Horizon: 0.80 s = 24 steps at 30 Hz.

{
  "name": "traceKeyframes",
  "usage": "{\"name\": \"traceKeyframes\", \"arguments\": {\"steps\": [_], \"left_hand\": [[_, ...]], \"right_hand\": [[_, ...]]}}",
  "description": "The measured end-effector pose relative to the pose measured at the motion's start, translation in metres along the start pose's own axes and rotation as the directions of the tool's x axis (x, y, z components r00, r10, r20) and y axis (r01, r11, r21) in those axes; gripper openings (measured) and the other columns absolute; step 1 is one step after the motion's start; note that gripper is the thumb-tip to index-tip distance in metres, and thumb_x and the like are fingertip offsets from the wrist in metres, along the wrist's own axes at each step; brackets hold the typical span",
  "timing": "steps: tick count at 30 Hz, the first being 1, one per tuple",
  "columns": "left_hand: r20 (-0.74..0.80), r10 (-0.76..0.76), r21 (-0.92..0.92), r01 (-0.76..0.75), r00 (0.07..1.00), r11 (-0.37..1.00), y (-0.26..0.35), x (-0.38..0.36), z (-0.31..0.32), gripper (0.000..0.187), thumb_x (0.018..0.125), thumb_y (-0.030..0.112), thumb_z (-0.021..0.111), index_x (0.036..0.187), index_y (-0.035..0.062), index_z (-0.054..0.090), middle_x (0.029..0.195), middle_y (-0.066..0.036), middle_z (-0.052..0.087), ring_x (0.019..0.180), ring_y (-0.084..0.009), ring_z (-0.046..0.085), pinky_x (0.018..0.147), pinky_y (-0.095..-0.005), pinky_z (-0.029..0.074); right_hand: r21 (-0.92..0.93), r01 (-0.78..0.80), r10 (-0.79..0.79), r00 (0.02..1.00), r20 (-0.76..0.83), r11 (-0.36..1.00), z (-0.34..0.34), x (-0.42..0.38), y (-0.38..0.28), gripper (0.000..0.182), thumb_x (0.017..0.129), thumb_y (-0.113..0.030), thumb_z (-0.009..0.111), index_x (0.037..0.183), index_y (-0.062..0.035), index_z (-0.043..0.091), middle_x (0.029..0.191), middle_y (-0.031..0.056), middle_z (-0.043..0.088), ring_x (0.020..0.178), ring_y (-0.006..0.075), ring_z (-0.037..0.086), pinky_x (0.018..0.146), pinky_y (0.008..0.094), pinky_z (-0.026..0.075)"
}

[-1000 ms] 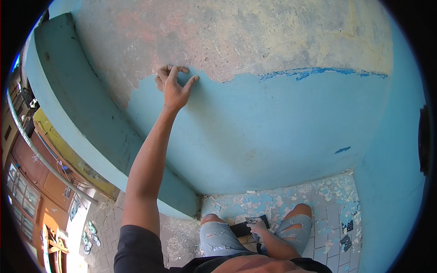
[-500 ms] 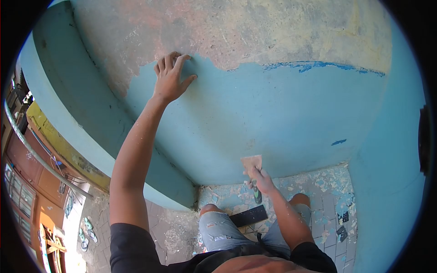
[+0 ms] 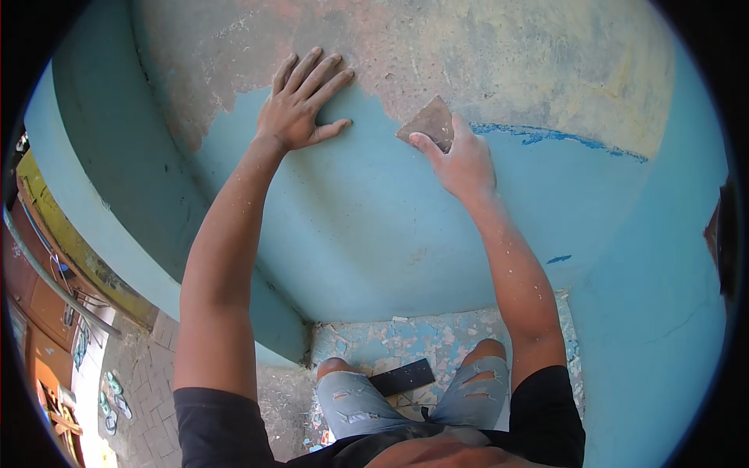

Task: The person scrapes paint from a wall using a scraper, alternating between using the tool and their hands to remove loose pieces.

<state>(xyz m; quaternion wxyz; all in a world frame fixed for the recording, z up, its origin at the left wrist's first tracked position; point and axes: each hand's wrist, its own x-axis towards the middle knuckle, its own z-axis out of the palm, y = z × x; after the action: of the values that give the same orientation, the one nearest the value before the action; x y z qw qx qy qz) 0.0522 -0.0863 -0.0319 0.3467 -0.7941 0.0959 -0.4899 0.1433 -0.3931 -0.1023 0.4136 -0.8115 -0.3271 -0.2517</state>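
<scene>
My left hand (image 3: 303,105) lies on the wall with fingers spread, its fingertips on the bare plaster (image 3: 374,47) and its palm over the light blue paint (image 3: 351,210). Wrapped in my right hand (image 3: 466,164) is a paint scraper (image 3: 431,125), its flat blade against the wall where paint meets plaster. The fingers and thumb cover its handle. A darker blue strip (image 3: 538,134) runs along the paint edge to the right of that hand.
Paint flakes (image 3: 374,343) cover the floor at the wall's foot. A black flat board (image 3: 402,377) lies between my knees. A blue ledge (image 3: 117,156) curves along the left, with sandals (image 3: 109,405) on the paving beyond. Another blue wall (image 3: 655,312) stands at right.
My right hand has risen with the scraper from near my knees to the paint edge. My left hand has spread its fingers and shifted slightly up the wall.
</scene>
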Motion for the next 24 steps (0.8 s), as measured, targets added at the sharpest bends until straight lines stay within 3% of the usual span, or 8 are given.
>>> {"name": "traceKeyframes", "arguments": {"steps": [4,5,8,10,12,14,17,24], "left_hand": [[-0.035,-0.035,-0.043,0.034,0.999,0.999,0.003,-0.002,0.002,0.081,0.097,0.082,0.041,0.167,0.0438,0.028,0.175,0.01,0.028,0.162,-0.0166,0.022,0.137,-0.0435,0.011],[-0.021,-0.028,-0.027,0.028,0.999,0.999,0.004,-0.002,-0.002,0.08,0.097,0.074,0.052,0.165,0.0351,0.038,0.173,0.004,0.034,0.161,-0.0205,0.027,0.136,-0.0457,0.014],[-0.041,-0.042,-0.023,0.041,0.998,0.999,0.005,-0.004,-0.001,0.075,0.099,0.067,0.055,0.165,0.0351,0.039,0.172,0.005,0.035,0.16,-0.0188,0.029,0.136,-0.0437,0.016],[-0.041,-0.07,-0.028,0.069,0.997,0.997,0.008,-0.005,0.001,0.072,0.101,0.065,0.05,0.166,0.0382,0.035,0.173,0.009,0.032,0.16,-0.0156,0.028,0.136,-0.0418,0.015],[-0.041,-0.092,-0.032,0.091,0.995,0.995,0.007,-0.006,0.001,0.069,0.103,0.063,0.045,0.167,0.0412,0.031,0.174,0.012,0.029,0.16,-0.0125,0.026,0.137,-0.0399,0.014],[-0.063,-0.009,-0.088,0.004,0.998,0.996,0.005,-0.003,-0.004,0.072,0.096,0.05,0.057,0.157,0.0104,0.053,0.167,-0.011,0.046,0.156,-0.0311,0.039,0.13,-0.0496,0.027],[-0.002,-0.032,-0.152,0.031,0.999,0.988,-0.001,-0.009,-0.003,0.073,0.097,0.047,0.057,0.161,0.0131,0.046,0.17,-0.008,0.041,0.159,-0.0286,0.034,0.132,-0.0485,0.022],[-0.093,-0.046,-0.179,0.029,0.995,0.983,-0.007,-0.017,-0.001,0.072,0.094,0.043,0.06,0.158,0.0121,0.051,0.167,-0.01,0.046,0.156,-0.0295,0.039,0.131,-0.049,0.026]], "right_hand": [[-0.108,0.006,-0.014,0.997,-0.073,0.994,0.01,0.021,0.002,0.075,0.094,-0.062,0.073,0.126,0.0041,0.061,0.101,0.0302,0.074,0.1,0.047,0.073,0.085,0.0543,0.058],[-0.118,0.004,-0.011,0.998,-0.06,0.993,0.009,0.025,-0.001,0.075,0.094,-0.062,0.073,0.126,0.0041,0.061,0.101,0.0302,0.074,0.1,0.047,0.073,0.085,0.0543,0.058],[-0.138,-0.064,0.062,0.998,-0.02,0.988,0.005,0.03,-0.01,0.081,0.091,-0.062,0.076,0.128,0.0088,0.063,0.114,0.0316,0.074,0.111,0.0467,0.071,0.095,0.0506,0.056],[-0.146,-0.063,0.06,0.998,-0.024,0.987,0.007,0.031,-0.008,0.078,0.092,-0.063,0.075,0.129,0.0052,0.062,0.107,0.0293,0.075,0.107,0.0462,0.072,0.088,0.0536,0.058],[-0.114,-0.044,0.039,0.998,-0.046,0.993,0.016,0.036,-0.008,0.079,0.091,-0.062,0.076,0.129,0.006,0.063,0.112,0.0299,0.074,0.108,0.0454,0.072,0.092,0.051,0.057],[-0.087,-0.025,0.02,0.998,-0.062,0.996,0.022,0.043,-0.02,0.08,0.09,-0.061,0.077,0.13,0.0069,0.064,0.116,0.0304,0.074,0.11,0.0445,0.072,0.096,0.0484,0.056],[-0.192,-0.061,0.064,0.998,0.006,0.979,0.029,0.044,-0.044,0.077,0.09,-0.059,0.079,0.129,0.0057,0.065,0.117,0.0291,0.074,0.11,0.0423,0.073,0.096,0.0475,0.056],[-0.074,-0.007,0.0,0.996,-0.09,0.997,0.02,0.039,-0.01,0.083,0.089,-0.057,0.08,0.136,0.0073,0.058,0.12,0.0292,0.073,0.115,0.0419,0.071,0.098,0.0476,0.055]]}}
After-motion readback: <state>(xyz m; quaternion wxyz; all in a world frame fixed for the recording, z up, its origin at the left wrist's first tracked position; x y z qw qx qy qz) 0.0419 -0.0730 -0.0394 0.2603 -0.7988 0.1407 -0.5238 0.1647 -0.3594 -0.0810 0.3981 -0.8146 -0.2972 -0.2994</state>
